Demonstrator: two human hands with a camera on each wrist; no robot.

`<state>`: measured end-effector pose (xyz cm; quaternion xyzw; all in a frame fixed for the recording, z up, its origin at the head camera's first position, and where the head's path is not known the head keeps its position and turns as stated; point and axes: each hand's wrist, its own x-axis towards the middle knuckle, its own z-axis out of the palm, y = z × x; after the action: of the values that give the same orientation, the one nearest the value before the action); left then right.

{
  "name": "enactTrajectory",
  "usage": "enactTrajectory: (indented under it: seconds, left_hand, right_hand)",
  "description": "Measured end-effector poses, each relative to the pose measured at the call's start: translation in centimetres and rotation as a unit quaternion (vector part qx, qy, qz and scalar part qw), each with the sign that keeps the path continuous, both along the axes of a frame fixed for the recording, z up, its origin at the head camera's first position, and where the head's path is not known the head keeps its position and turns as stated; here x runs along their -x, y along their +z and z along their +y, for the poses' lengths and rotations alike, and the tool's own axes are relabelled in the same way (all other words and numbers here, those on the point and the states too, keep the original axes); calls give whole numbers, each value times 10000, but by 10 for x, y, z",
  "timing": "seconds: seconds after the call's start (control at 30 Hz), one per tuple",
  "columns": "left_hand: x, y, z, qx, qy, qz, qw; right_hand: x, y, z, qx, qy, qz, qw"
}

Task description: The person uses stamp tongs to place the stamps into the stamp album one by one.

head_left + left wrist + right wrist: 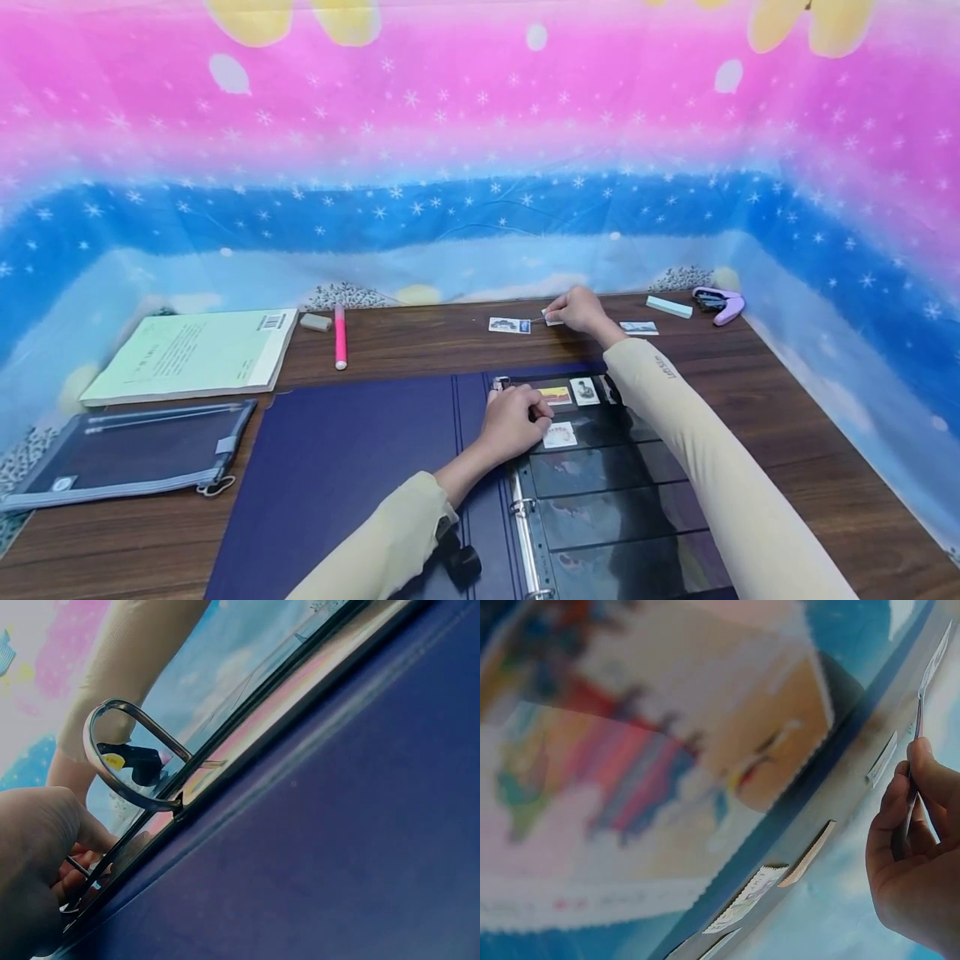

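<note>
My right hand (577, 312) holds a pair of tweezers (911, 780), pinched between thumb and fingers. The tweezers' tips meet the edge of a stamp (510, 325) at the back of the table. Another stamp (552, 317) lies partly hidden under that hand. My left hand (513, 423), fingers bent, rests on the black pocket page (592, 475) of a dark blue ring binder (360, 467), beside the upper ring. Its fingertips are partly hidden. Around it in the pockets are a yellow-red stamp (556, 396), a portrait stamp (585, 392) and a pale stamp (559, 434).
One more stamp (639, 328) lies right of my right wrist, near a light blue box (669, 307) and a purple stapler (720, 305). Leftward are a pink marker (341, 337), an eraser (316, 322), a green book (195, 350) and a zip pouch (142, 450).
</note>
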<state>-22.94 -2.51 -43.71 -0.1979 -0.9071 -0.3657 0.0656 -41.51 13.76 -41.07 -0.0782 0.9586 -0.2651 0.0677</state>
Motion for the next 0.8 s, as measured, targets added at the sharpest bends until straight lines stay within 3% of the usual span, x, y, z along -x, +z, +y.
enactTrajectory:
  seconds: [0.3,0.5,0.63,0.8]
  left_hand:
    - [-1,1,-3,3,-15,64,10000]
    - [-1,-2,-1,-34,-27,258,9997]
    - [0,-2,0,-72,-42,264,9996]
    - [1,-3,1,-63,-7,303,9995]
  right_hand:
    - [-6,9,6,780,208,-27,9967]
    - [-23,30,20,1166,411,-190,9922]
    - [-40,44,37,1064,601,-218,9923]
    - [-63,44,68,506,838,-136,9951]
